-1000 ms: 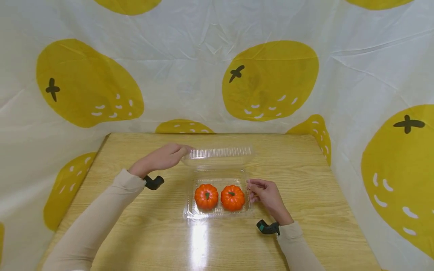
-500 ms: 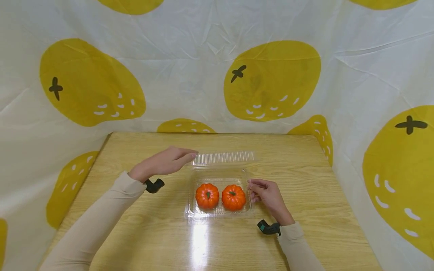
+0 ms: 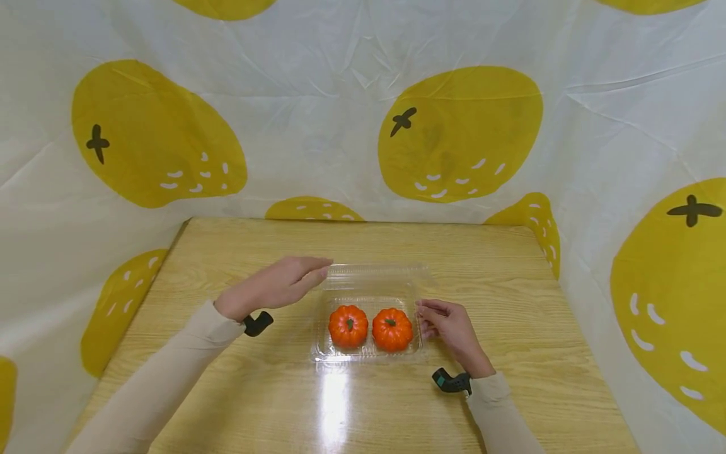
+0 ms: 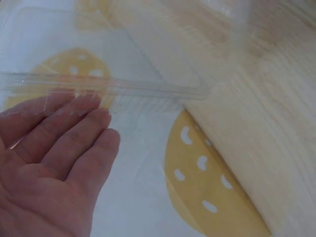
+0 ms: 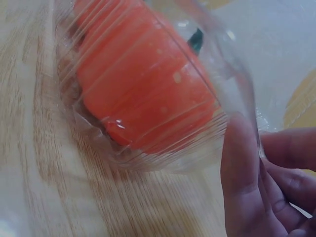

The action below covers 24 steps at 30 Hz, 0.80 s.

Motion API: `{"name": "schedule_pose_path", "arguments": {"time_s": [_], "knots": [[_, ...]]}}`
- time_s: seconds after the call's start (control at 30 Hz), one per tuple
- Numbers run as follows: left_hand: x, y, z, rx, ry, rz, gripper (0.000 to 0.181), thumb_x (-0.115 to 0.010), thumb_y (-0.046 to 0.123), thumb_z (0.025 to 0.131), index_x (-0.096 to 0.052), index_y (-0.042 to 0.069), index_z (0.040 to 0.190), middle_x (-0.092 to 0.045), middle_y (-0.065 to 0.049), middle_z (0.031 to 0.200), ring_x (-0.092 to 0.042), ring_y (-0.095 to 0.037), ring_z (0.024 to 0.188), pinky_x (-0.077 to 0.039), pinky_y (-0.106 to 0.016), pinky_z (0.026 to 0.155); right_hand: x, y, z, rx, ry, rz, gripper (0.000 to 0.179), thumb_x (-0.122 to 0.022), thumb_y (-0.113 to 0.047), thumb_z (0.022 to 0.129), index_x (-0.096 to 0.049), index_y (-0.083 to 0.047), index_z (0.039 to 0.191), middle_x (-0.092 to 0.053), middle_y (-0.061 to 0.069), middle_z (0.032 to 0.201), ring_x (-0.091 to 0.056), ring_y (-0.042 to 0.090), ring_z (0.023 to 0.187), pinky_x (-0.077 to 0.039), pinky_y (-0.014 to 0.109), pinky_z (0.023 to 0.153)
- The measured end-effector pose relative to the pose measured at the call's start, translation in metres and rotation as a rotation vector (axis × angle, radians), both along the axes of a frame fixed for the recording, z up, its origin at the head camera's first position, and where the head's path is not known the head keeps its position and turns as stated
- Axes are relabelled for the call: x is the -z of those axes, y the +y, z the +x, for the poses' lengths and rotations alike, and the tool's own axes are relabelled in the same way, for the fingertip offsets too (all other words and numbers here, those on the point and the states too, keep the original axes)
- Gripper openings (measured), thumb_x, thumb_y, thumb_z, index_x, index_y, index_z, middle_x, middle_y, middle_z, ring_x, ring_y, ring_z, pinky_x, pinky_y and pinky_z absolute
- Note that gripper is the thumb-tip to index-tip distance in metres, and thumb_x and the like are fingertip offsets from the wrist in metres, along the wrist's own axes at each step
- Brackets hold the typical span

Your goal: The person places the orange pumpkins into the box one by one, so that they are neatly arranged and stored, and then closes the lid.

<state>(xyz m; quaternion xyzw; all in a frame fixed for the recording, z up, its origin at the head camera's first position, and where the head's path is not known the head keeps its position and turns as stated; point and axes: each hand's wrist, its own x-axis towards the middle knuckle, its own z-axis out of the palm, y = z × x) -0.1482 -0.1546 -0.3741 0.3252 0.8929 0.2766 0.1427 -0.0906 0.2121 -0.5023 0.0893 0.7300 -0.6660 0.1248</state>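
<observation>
A clear plastic clamshell container (image 3: 370, 357) rests on the table, holding two small orange pumpkins, one on the left (image 3: 348, 326) and one on the right (image 3: 392, 330), each with a green stem. Its clear lid (image 3: 374, 273) stands raised and tilted at the back. My left hand (image 3: 278, 282) touches the lid's left edge with fairly straight fingers; the left wrist view shows those fingers (image 4: 74, 143) against the ribbed plastic. My right hand (image 3: 450, 328) pinches the container's right rim. In the right wrist view, the thumb (image 5: 240, 168) is on one side, fingers on the other.
The wooden table (image 3: 238, 391) has bare surface around the container. A white curtain (image 3: 317, 126) with yellow fruit prints hangs behind the table and along both sides. Dark wrist cameras are strapped at the left wrist (image 3: 258, 323) and the right wrist (image 3: 452, 381).
The lid's upper edge has tilted forward and come lower, with my left hand following it toward me. My right hand has kept its place on the rim. The pumpkins stay in place.
</observation>
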Motion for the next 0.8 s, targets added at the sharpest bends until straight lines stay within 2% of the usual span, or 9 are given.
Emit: {"name": "schedule_pose_path", "arguments": {"time_s": [0.17, 0.33, 0.47, 0.67, 0.8], "knots": [[0.007, -0.001, 0.011, 0.013, 0.072, -0.004, 0.054, -0.038, 0.039, 0.113, -0.050, 0.003, 0.152, -0.055, -0.014, 0.155, -0.052, -0.032, 0.146, -0.041, -0.051, 0.123, 0.000, -0.001, 0.000, 0.020, -0.011, 0.014, 0.038, -0.055, -0.021, 0.108, -0.066, 0.008, 0.130, -0.074, 0.008, 0.096, -0.068, 0.010, 0.071, -0.063, 0.027, 0.064], [0.014, -0.002, 0.021, 0.033, 0.135, -0.006, 0.055, -0.039, 0.037, 0.113, -0.047, 0.001, 0.153, -0.052, -0.016, 0.157, -0.052, -0.033, 0.146, -0.042, -0.050, 0.122, 0.003, -0.001, -0.001, 0.040, -0.026, 0.019, 0.042, -0.054, -0.029, 0.109, -0.068, 0.006, 0.126, -0.075, 0.006, 0.093, -0.069, 0.011, 0.073, -0.063, 0.028, 0.065], [0.020, -0.004, 0.028, 0.043, 0.164, -0.022, 0.056, -0.039, 0.038, 0.113, -0.044, 0.002, 0.155, -0.047, -0.017, 0.161, -0.049, -0.032, 0.148, -0.041, -0.049, 0.123, 0.004, -0.001, 0.000, 0.041, -0.029, 0.027, 0.053, -0.052, -0.041, 0.109, -0.069, 0.006, 0.126, -0.076, 0.006, 0.094, -0.070, 0.011, 0.075, -0.063, 0.028, 0.067], [0.027, -0.005, 0.038, 0.045, 0.207, -0.042, 0.056, -0.045, 0.036, 0.111, -0.042, 0.002, 0.156, -0.043, -0.018, 0.163, -0.047, -0.034, 0.150, -0.040, -0.050, 0.123, 0.002, 0.000, 0.003, 0.040, -0.024, 0.015, 0.063, -0.046, -0.047, 0.109, -0.067, 0.008, 0.130, -0.079, 0.014, 0.103, -0.071, 0.010, 0.074, -0.063, 0.026, 0.069], [0.032, -0.006, 0.044, 0.046, 0.266, -0.045, 0.056, -0.051, 0.032, 0.109, -0.045, 0.001, 0.154, -0.045, -0.019, 0.162, -0.048, -0.035, 0.149, -0.043, -0.051, 0.121, 0.002, 0.002, 0.005, 0.048, -0.041, 0.008, 0.071, -0.044, -0.053, 0.108, -0.066, 0.011, 0.127, -0.080, 0.013, 0.096, -0.073, 0.012, 0.072, -0.065, 0.029, 0.070]]}}
